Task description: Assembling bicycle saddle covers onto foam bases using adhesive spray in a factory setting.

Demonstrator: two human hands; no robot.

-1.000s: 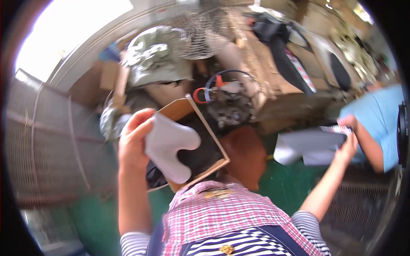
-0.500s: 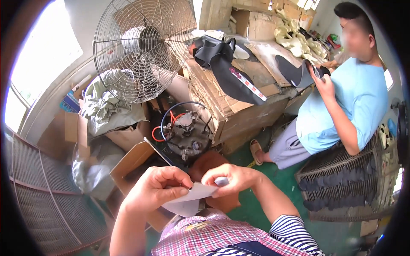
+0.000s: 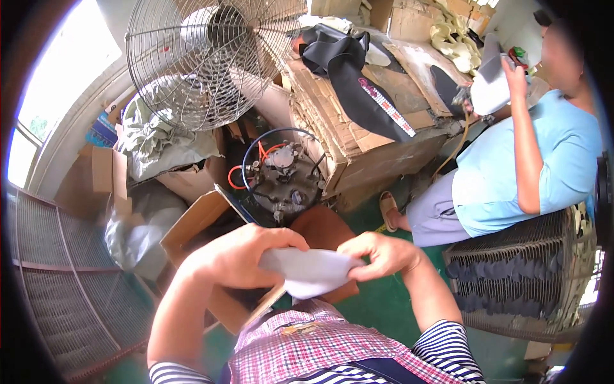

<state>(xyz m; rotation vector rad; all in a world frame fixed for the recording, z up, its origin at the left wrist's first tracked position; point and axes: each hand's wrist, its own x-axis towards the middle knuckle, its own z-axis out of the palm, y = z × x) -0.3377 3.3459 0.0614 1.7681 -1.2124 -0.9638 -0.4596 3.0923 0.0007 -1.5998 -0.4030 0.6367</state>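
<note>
Both of my hands hold a white, thin, flexible piece (image 3: pixel 310 269) in front of my checked apron. My left hand (image 3: pixel 246 256) grips its left end, the fingers partly hidden behind it. The thumb and fingers of my right hand (image 3: pixel 382 255) pinch its right end. Its lower part droops in a fold toward me. Just beyond my hands is a brown box or sheet (image 3: pixel 323 227), partly covered by them.
A large wire-caged fan (image 3: pixel 211 64) stands ahead left, with a round metal pot with hoses (image 3: pixel 284 182) beside it. Cardboard (image 3: pixel 358 147) covers a bench bearing dark cut pieces (image 3: pixel 364 96). Another person (image 3: pixel 543 153) stands right, near a wire rack (image 3: pixel 508 275).
My hands have moved slightly apart, and the white piece is spread wider between them. The other person now holds up a pale piece instead of a dark one. My view has shifted.
</note>
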